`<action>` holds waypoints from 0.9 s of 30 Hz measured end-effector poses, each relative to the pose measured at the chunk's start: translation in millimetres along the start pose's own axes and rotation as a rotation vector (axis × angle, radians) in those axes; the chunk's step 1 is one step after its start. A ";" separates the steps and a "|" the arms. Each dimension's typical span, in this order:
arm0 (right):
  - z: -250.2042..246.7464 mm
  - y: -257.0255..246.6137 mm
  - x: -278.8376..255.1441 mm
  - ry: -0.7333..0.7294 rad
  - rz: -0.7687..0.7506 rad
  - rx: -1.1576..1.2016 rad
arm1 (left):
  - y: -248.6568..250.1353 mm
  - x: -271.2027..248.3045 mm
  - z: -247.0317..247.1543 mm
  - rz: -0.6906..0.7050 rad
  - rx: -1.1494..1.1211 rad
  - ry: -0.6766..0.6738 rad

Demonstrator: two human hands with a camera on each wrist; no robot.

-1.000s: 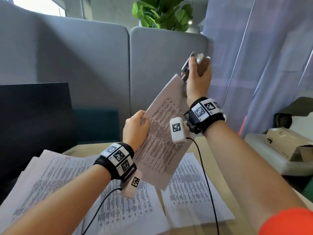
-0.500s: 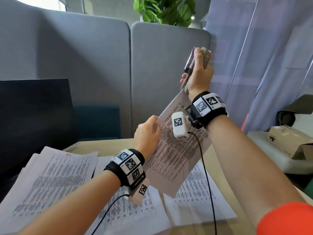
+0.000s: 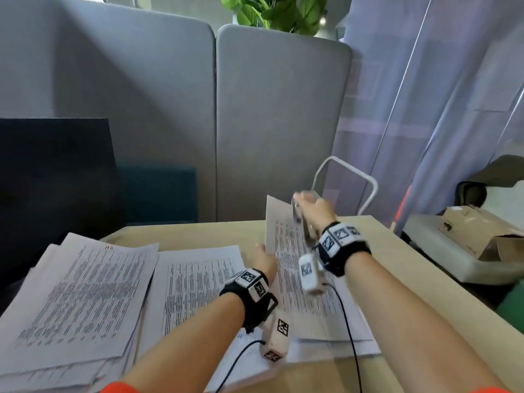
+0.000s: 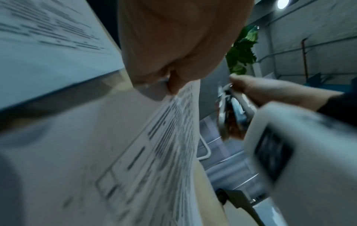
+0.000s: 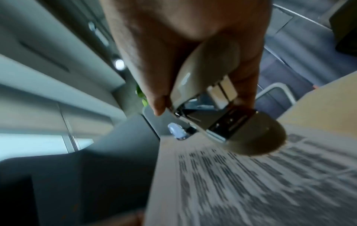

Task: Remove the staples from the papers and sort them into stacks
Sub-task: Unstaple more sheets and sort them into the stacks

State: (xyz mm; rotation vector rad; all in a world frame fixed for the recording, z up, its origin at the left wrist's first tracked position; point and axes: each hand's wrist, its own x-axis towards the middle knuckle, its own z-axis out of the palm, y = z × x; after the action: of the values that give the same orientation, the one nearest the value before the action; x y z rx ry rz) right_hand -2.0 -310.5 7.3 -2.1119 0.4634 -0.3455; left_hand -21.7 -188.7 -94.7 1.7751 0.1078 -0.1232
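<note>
My left hand (image 3: 262,255) pinches the left edge of a printed sheet (image 3: 286,251), which slants low over the right-hand paper stack (image 3: 340,336). In the left wrist view my left hand (image 4: 172,85) holds that sheet (image 4: 164,152) between thumb and fingers. My right hand (image 3: 307,205) grips a beige staple remover (image 3: 300,219) with metal jaws at the sheet's top edge. The right wrist view shows the staple remover (image 5: 212,107) just above the sheet (image 5: 251,183). A thick stack (image 3: 79,302) lies at the left and another stack (image 3: 192,285) in the middle.
The wooden table (image 3: 397,265) ends at the right, where a cardboard box (image 3: 482,234) sits on a white bin. A dark monitor (image 3: 54,180) stands at the left. Grey partition panels (image 3: 278,123) and a white tube frame (image 3: 365,185) stand behind the table.
Both hands have come down from in front of the partition to just above the table. The sheet has dropped with them over the right-hand stack, still held.
</note>
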 end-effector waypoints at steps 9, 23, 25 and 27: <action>32.7 75.3 -20.4 -0.422 0.038 -0.832 | 1.5 -15.4 -67.8 -0.089 0.432 -0.113; 138.3 24.8 -46.9 -0.647 -0.023 -0.450 | -46.6 11.5 -210.4 -0.331 1.103 -0.117; 152.2 37.4 -43.9 -0.616 -0.035 -0.448 | -46.6 16.2 -213.7 -0.322 1.122 -0.137; 157.1 43.8 -41.9 -0.609 -0.027 -0.433 | -47.4 21.4 -215.4 -0.308 1.155 -0.142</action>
State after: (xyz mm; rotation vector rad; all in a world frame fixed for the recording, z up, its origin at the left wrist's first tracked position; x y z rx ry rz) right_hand 17.1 -198.8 -117.1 -2.4935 0.1513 0.4199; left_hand -1.9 32.0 -99.6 2.8784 0.2369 -0.6314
